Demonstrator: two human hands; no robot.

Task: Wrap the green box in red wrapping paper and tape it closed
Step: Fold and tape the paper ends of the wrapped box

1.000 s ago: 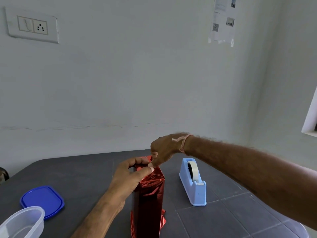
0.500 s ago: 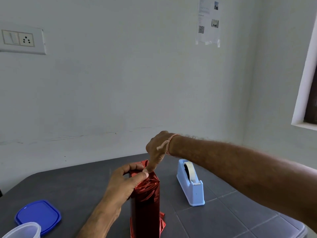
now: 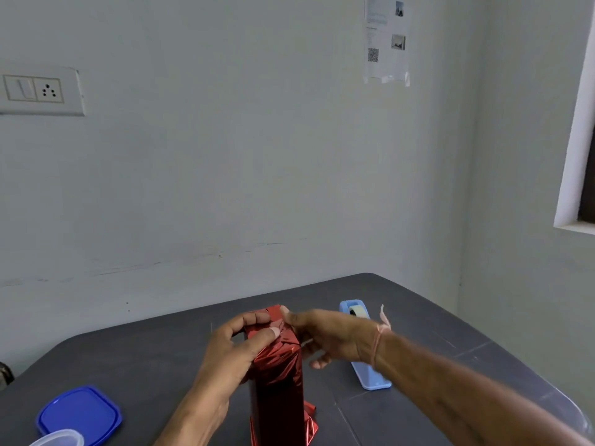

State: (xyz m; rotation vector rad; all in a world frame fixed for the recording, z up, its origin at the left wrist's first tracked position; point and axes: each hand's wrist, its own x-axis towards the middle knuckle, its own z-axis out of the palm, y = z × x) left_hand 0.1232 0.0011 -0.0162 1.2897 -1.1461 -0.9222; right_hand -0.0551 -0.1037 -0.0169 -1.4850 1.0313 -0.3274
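No word, brand or number can be read with certainty. A paper sheet (image 3: pixel 386 33) fixed on the wall (image 3: pixel 257 156) carries several lines of print, but they are too small and blurred to read. On the same sheet stands a black QR code (image 3: pixel 373 55), and to its right two small pictures (image 3: pixel 398 42), also too small to make out.

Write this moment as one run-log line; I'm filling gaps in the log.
step: closing top fold | left hand: grips wrapped box top | right hand: thumb on top flap | tape dispenser: right of box
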